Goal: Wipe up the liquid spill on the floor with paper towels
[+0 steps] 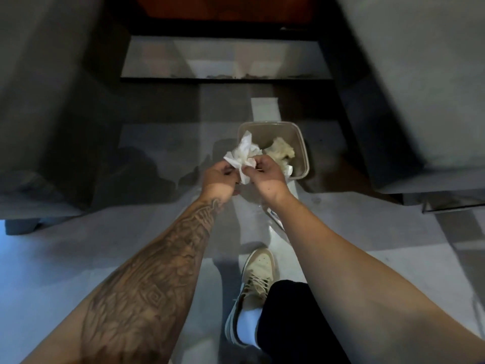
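Both my hands held one crumpled paper towel over the near corner of the bin.

My left hand [219,177], on the tattooed forearm [147,279], was pinched shut on the left end of the white paper towel [242,156], and my right hand [267,177] was clamped on its right end, so the wad stood bunched up between the two fists. At one o'clock from my hands sat the beige square bin [301,153] on the grey floor [78,258], its near-left corner hidden behind the towel. Inside it, toward its right side, lay a yellowish used wad [280,152]. At six o'clock, low between my arms, my tan sneaker [256,274] pointed toward the bin, with a dark trouser leg [288,324] just beside it. I could not make out any wet patch on the floor.
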### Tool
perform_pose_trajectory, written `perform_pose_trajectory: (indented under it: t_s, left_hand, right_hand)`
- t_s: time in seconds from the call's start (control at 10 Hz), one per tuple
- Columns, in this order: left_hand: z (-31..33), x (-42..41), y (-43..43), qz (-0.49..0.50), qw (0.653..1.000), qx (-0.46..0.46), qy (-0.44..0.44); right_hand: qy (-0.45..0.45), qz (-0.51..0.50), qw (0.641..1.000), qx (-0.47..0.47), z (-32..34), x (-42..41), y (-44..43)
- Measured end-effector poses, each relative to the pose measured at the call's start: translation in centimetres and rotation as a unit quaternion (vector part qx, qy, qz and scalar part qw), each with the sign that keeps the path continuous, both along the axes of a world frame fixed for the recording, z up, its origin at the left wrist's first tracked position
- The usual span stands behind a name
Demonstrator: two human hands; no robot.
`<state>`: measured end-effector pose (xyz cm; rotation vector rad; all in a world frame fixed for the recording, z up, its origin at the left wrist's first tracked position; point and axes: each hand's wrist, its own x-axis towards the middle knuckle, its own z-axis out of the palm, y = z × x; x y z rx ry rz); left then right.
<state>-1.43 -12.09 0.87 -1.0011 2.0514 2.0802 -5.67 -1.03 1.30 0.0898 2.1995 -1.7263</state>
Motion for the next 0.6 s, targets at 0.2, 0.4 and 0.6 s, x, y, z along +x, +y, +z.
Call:
perform_pose_trajectory:
  t_s: [0.2, 0.4, 0.6]
  left_hand:
    - [0.3, -3.9, 2.3, -0.042, 0.999, 0.013, -0.007]
    - [-0.4, -5.7, 3.2, -0.149, 0.988, -0.026, -0.016]
    - [0.5, -4.3, 1.1, -0.183, 0.979, -0.09, -0.032]
  right_hand:
    - [0.065, -0.046, 0.984, 0.161, -0.2, -3.4, 2.1]
    - [0.138, 0.093, 0.902, 0.399, -3.0, -5.8, 2.5]
    - [0.096, 0.24, 0.812, 0.524, -2.9, -6.1, 1.2]
